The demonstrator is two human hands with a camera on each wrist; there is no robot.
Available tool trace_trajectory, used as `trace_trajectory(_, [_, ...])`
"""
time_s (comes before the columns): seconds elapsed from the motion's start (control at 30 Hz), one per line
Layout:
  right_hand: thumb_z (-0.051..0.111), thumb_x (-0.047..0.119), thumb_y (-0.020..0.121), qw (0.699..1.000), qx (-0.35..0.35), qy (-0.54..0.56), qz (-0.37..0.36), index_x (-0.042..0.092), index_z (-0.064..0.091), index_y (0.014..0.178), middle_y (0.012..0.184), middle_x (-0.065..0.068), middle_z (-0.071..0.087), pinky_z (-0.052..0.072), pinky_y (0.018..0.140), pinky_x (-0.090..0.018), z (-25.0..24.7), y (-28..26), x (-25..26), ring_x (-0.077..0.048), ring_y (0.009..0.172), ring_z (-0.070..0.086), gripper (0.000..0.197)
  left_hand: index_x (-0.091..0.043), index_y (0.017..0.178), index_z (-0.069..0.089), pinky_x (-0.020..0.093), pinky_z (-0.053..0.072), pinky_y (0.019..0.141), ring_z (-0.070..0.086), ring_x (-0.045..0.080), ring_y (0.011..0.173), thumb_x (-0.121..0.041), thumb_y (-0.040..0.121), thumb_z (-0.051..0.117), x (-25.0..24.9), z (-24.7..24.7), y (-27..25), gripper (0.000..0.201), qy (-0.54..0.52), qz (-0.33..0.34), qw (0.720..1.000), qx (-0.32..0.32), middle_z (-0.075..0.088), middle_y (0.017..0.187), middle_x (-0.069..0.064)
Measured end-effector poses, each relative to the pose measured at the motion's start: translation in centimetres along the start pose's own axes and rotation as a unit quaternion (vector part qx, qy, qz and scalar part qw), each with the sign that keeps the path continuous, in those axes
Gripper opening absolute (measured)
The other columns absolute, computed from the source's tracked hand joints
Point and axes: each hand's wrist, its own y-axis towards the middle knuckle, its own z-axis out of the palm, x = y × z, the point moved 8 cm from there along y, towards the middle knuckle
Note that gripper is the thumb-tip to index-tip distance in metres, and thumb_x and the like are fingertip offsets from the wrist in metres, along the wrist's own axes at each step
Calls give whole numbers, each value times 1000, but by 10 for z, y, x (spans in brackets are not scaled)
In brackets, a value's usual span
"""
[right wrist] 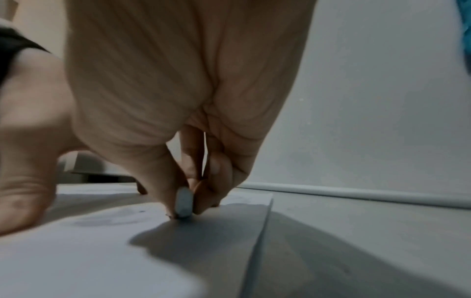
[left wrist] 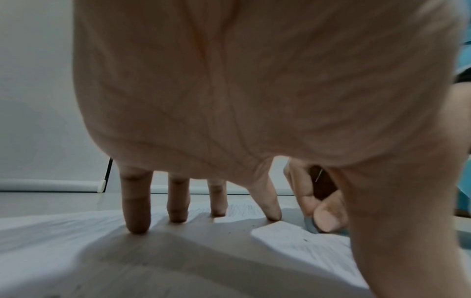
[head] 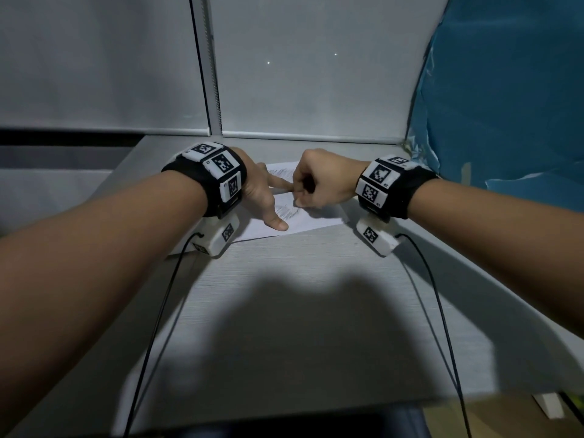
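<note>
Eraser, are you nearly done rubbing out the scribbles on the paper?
Not yet. Done: a faint grey smudge beside the eraser suggests some rubbing. In hand: the right hand pinches the eraser onto the paper, while the left hand presses it flat. Left: pencil scribbles show near the left thumb.

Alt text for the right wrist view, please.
The right hand pinches a small pale block, likely an eraser, pressing its end onto a white sheet of paper with faint grey smudges. The left hand rests on the sheet at the left; a grey table and plain wall lie beyond.
</note>
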Motion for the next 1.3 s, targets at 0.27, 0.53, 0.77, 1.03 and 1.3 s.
trace_trajectory(0.27, [77,18,84,999,31,-17,-28,20,70,71,66,9,68,50,62,-20,6,-3,15,-5,60,61,15,-60,152,7,53,26,114,16,33,150,-83,61,71,2,2,2,114,2,-6,1000,2,10,161,-4])
trace_trajectory(0.53, [75,17,83,999,16,-27,-32,19,70,69,64,8,68,51,60,-21,6,-3,18,-6,57,60,15,-62,151,7,54,25,114,18,34,150,-86,60,68,1,1,1,112,20,-6,1000,-1,11,162,-3])
trace_trajectory(0.77, [75,21,83,999,11,-34,6,21,73,69,63,10,69,49,62,-24,-3,2,0,-2,56,61,14,-63,150,3,54,24,116,15,32,151,-83,63,68,-1,0,-1,111,15,-5,1000,-1,7,164,-4])
trace_trajectory(1.03, [78,20,82,999,23,-19,-22,16,74,73,68,6,72,49,61,-21,2,-5,10,-3,56,59,10,-62,151,8,51,27,114,18,32,150,-81,62,71,-1,0,-2,110,4,-2,1000,-6,13,162,-3])
trace_trajectory(1.3, [75,16,82,997,35,-17,-65,13,72,72,60,7,63,44,54,-12,13,-9,37,-4,52,55,11,-50,156,12,48,29,113,19,30,150,-74,74,68,-5,-2,-6,102,26,4,999,-21,12,164,-5])
